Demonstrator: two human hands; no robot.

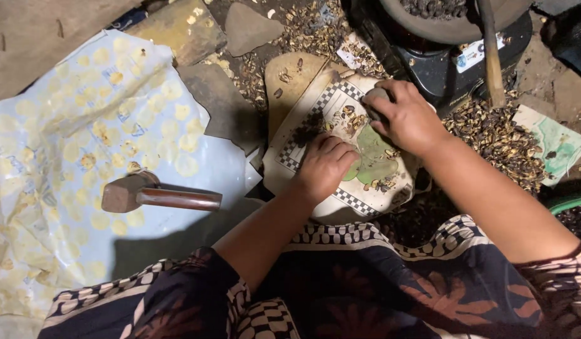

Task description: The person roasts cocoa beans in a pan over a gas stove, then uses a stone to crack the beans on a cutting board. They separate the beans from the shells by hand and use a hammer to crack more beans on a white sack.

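Note:
My left hand (325, 166) rests with curled fingers on a worn board (315, 113) with a checkered border and a green picture, touching small nut pieces and dark shell bits there. My right hand (406, 116) is closed around a grey stone (373, 97) held over the board's far side. Cracked nut pieces (348, 117) lie between the two hands. My patterned dark clothing fills the bottom of the view.
A wooden mallet (155, 194) lies on a plastic sheet (83, 125) with pale flattened rounds at left. Heaps of shells (497, 135) lie at right. A dark pan on a black stove (453, 37) with a wooden handle (491, 50) stands at the top.

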